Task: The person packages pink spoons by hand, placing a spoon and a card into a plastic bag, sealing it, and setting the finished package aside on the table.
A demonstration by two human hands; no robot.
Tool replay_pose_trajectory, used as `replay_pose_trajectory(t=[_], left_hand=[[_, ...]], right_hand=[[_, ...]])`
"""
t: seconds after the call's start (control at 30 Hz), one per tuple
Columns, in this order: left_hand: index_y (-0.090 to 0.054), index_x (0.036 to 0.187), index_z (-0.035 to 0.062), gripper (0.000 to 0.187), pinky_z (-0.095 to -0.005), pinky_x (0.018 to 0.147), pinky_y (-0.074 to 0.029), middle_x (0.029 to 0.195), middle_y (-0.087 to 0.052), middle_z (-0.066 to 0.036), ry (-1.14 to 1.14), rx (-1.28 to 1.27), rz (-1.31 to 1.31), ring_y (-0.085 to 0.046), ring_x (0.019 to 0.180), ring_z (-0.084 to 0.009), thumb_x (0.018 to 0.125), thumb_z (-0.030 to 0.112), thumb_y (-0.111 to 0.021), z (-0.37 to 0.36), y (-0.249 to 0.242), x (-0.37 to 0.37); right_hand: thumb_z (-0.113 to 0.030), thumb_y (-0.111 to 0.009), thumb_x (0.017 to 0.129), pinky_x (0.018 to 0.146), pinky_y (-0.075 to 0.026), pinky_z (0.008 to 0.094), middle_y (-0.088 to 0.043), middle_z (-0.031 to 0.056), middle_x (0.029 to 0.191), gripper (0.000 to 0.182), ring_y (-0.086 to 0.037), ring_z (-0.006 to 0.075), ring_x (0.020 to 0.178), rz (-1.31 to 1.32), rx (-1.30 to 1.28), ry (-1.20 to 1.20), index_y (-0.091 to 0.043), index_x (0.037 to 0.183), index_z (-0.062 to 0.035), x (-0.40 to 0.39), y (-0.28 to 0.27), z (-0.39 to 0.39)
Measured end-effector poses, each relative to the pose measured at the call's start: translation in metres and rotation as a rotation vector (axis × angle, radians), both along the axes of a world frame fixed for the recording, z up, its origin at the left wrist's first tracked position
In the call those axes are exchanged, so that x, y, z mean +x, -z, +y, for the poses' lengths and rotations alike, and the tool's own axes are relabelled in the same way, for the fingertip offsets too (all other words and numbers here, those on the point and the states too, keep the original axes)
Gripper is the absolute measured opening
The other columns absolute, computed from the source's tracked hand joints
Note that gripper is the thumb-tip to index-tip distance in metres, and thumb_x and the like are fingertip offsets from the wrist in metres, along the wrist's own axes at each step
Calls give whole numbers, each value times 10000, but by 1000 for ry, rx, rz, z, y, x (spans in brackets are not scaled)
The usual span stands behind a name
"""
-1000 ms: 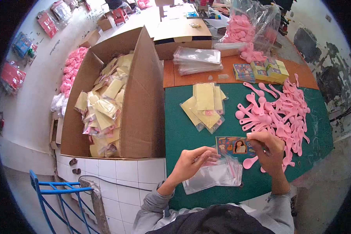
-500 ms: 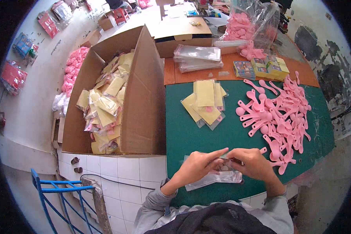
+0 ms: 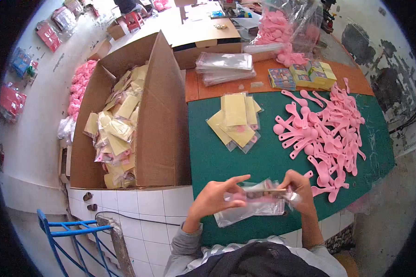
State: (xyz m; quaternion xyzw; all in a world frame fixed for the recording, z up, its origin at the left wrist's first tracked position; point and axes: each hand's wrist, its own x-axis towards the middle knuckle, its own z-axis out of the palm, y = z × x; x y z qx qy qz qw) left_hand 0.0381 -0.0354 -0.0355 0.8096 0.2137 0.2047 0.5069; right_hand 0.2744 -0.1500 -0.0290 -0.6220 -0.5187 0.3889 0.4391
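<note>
Over the near edge of the green table, my right hand (image 3: 298, 188) pinches the right end of a clear plastic packet (image 3: 262, 193). A thin card-like edge and something pink show in this packet, blurred by motion. At its left end is my left hand (image 3: 218, 197), index finger stretched out and thumb apart, fingertips right at the plastic. Below both hands, flat clear plastic bags (image 3: 249, 214) lie on the table. Just right of my right hand begins a heap of pink plastic spoons (image 3: 327, 134).
Filled packets with yellow cards (image 3: 235, 111) lie on the green tabletop (image 3: 205, 157). Left of it stands a large cardboard box (image 3: 164, 124) of similar packets. Behind are stacked clear bags (image 3: 224, 64) and card stacks (image 3: 309, 76). A blue metal frame (image 3: 74, 226) stands at lower left.
My hands have drawn apart, the left opening out and the right moving slightly right with the packet, which now stretches between them. The whole view has shifted a little.
</note>
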Motion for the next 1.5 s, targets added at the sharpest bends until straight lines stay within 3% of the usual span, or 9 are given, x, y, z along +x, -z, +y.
replay_pose_trajectory(t=[0.07,0.2,0.3,0.6,0.8,0.9,0.93,1.03,1.5], left_hand=[[-413,1331,81,641,-294,754,-526,900,-670,-73,-2,-167,-68,-647,825,-139,756,-13,-681,3,6,-7],[-426,1323,74,602,-270,744,-515,904,-669,-82,-160,-390,-114,-632,822,-112,777,-1,-670,-2,7,-10],[-440,1309,65,571,-270,745,-521,930,-674,-89,-199,-449,-104,-643,827,-122,790,25,-675,-1,6,-12],[-499,1240,36,490,-284,787,-534,961,-670,-104,-160,-440,-129,-650,883,-151,788,62,-686,-10,15,-4],[-355,1332,22,549,-302,780,-533,926,-655,-141,-409,-200,-26,-648,848,-174,853,90,-615,-21,11,1],[-159,1416,59,576,-317,774,-530,949,-640,-154,-311,-540,-118,-645,851,-195,939,113,-476,-36,27,-2],[-124,1421,53,591,-318,769,-529,964,-637,-164,-278,-668,-146,-650,848,-199,945,118,-466,-44,29,-2],[1,1443,89,633,-339,793,-527,1031,-606,-194,-188,-768,-112,-624,933,-216,961,97,-410,-55,35,-9],[-69,1453,115,601,-339,835,-516,1236,-465,-181,-218,-966,-96,-589,992,-200,952,53,-395,-94,21,-34]], right_hand=[[22,-758,663,595,-435,223,-561,-24,760,227,-524,52,684,185,-38,130,-556,749,-36,2,5,-2],[6,-722,713,625,-458,221,-625,17,815,247,-560,74,707,557,-148,14,-626,939,11,-5,-14,6],[-14,-689,751,631,-467,230,-641,30,803,274,-572,81,717,389,-242,-33,-627,1016,19,4,-15,0],[-81,-737,714,595,-431,214,-619,2,717,147,-543,60,647,282,-166,126,-630,768,5,-8,-2,3],[-96,-767,676,599,-461,250,-602,44,712,303,-563,112,629,-161,65,325,-626,926,2,-26,-13,4],[-111,-758,684,665,-498,321,-613,131,875,471,-615,213,785,-492,173,162,-570,1103,-7,-40,-11,14],[-105,-742,688,745,-494,393,-544,193,1080,615,-578,300,944,-518,73,-5,-474,1237,-41,-46,-15,13],[-106,-747,670,792,-479,406,-486,199,1169,676,-556,313,964,-439,51,-420,-441,1272,-75,-52,-20,6],[-84,-709,661,761,-446,396,-501,127,915,254,-532,310,903,-476,169,-558,-526,829,-30,-73,8,-9]])
